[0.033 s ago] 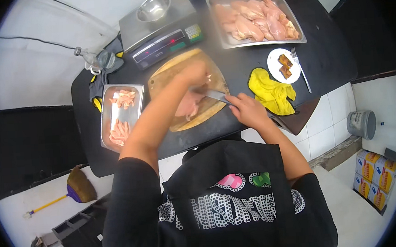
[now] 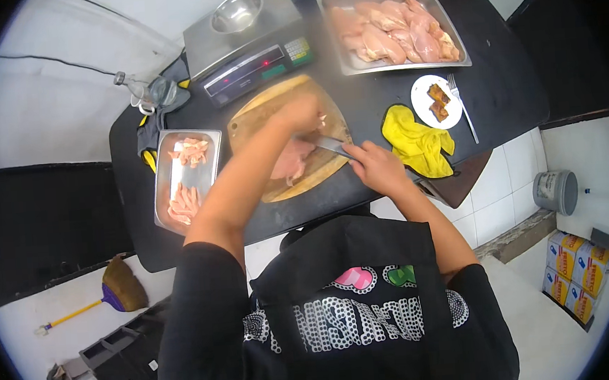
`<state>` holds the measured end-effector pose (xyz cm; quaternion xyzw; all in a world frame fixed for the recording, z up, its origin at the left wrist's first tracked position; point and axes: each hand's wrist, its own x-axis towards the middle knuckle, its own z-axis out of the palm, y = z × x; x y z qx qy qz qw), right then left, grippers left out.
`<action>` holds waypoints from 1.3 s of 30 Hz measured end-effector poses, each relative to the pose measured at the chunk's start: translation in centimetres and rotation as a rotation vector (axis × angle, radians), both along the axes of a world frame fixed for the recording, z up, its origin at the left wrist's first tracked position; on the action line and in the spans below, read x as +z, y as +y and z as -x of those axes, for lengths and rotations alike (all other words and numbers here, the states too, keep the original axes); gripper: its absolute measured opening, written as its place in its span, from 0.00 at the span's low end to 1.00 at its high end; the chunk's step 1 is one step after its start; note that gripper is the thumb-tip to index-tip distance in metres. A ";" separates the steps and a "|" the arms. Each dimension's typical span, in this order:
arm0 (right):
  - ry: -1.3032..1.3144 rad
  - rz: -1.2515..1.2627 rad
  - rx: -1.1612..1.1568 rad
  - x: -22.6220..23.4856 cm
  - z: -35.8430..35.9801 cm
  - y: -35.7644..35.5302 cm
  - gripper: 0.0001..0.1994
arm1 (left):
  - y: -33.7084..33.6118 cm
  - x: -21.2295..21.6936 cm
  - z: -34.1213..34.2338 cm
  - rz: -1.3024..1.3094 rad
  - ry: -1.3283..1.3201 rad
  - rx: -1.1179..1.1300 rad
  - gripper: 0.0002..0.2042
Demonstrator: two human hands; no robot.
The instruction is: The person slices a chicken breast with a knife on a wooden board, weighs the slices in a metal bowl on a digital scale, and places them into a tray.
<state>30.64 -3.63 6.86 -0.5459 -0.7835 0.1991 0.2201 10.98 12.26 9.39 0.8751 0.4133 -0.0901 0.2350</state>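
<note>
A piece of raw chicken breast (image 2: 291, 164) lies on the round-edged wooden cutting board (image 2: 250, 112). My right hand (image 2: 379, 168), at the board's right edge, is closed round the handle of a knife (image 2: 331, 145). Its blade points left and reaches the chicken. My left hand (image 2: 300, 114) is curled over the upper part of the board, with a pale bit of raw chicken (image 2: 322, 120) showing at its fingers. Those fingertips are mostly hidden. Left of the board, a steel tray (image 2: 164, 173) holds two groups of cut chicken strips (image 2: 190, 152).
A larger steel tray (image 2: 402, 67) of chicken breasts stands at the back right. Behind the board is a digital scale (image 2: 247, 70) bearing a metal bowl (image 2: 235, 12). On the right lie a yellow cloth (image 2: 417, 140), a white plate (image 2: 422, 104) with browned food, and a fork (image 2: 464, 108).
My right hand and the knife have shifted very slightly up and left. My left hand looks still.
</note>
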 end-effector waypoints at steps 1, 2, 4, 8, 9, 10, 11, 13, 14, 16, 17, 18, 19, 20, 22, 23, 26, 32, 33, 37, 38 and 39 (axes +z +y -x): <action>0.038 -0.026 -0.001 -0.9 0.6 0.4 0.15 | 0.0 -0.2 -0.1 0.000 -0.003 0.004 0.06; 0.035 -0.027 0.000 -1.6 0.7 0.3 0.15 | 0.0 -0.4 -0.3 0.025 -0.008 0.034 0.06; 0.108 0.064 -0.058 -2.5 1.2 -0.1 0.16 | 0.1 -1.2 0.4 0.047 -0.012 0.076 0.06; 0.246 0.121 -0.121 -4.7 -0.3 -3.8 0.17 | 0.3 -2.2 0.8 0.078 -0.170 0.253 0.05; 0.276 0.083 -0.139 -5.2 -0.9 -4.9 0.17 | 0.3 -2.1 0.8 0.061 -0.195 0.276 0.05; 0.307 0.045 -0.151 -5.1 -1.1 -5.7 0.17 | 0.3 -2.5 1.0 0.060 -0.200 0.279 0.05; 0.302 0.043 -0.148 -5.2 -1.2 -6.4 0.17 | 0.3 -2.9 1.2 0.027 -0.201 0.294 0.06; 0.260 0.119 -0.218 -4.5 -1.2 -7.6 0.18 | 0.3 -3.1 1.3 -0.004 -0.203 0.309 0.07; 0.257 0.119 -0.216 -4.1 -1.3 -8.2 0.18 | 0.4 -3.2 1.4 0.019 -0.228 0.323 0.08; 0.309 0.136 -0.200 -3.1 -1.6 -9.0 0.19 | 0.5 -2.4 0.8 0.041 -0.262 0.327 0.08; 0.305 0.133 -0.202 -2.7 -1.5 -9.2 0.19 | 0.5 -2.1 0.5 0.005 -0.217 0.254 0.09; 0.280 0.182 -0.203 -1.8 -1.2 -9.3 0.20 | 0.4 -1.9 0.5 -0.033 -0.169 0.187 0.10; 0.255 0.232 -0.202 -1.3 -0.7 -9.2 0.21 | 0.5 -2.2 0.5 -0.036 -0.170 0.193 0.10; 0.254 0.230 -0.194 -1.3 0.0 -8.8 0.21 | 0.7 -2.5 0.7 -0.046 -0.159 0.136 0.10; 0.164 0.239 -0.216 -1.4 1.2 -7.2 0.21 | 0.7 -2.6 0.0 -0.054 -0.156 0.069 0.10; 0.160 0.238 -0.219 -1.7 1.7 -6.2 0.21 | 0.6 -2.4 -0.5 -0.064 -0.130 0.014 0.10; 0.123 0.181 -0.234 -3.9 3.5 -3.0 0.20 | 0.4 -3.6 -1.4 -0.086 -0.086 -0.045 0.10; 0.164 0.241 -0.265 -4.1 3.7 -3.8 0.20 | 1.0 -4.3 0.6 -0.011 -0.269 0.185 0.08; 0.154 0.251 -0.262 -3.7 3.1 -5.2 0.21 | 1.2 -3.5 1.2 0.070 -0.353 0.315 0.07; 0.159 0.332 -0.286 -1.6 2.6 -8.0 0.20 | 3.2 -0.8 4.5 -0.033 -0.352 0.479 0.05; 0.158 0.325 -0.253 -1.2 2.4 -8.7 0.20 | 2.9 0.0 4.7 -0.048 -0.351 0.509 0.05; 0.194 0.347 -0.285 -0.9 2.2 -9.0 0.20 | 2.4 1.0 5.1 -0.164 -0.459 0.555 0.05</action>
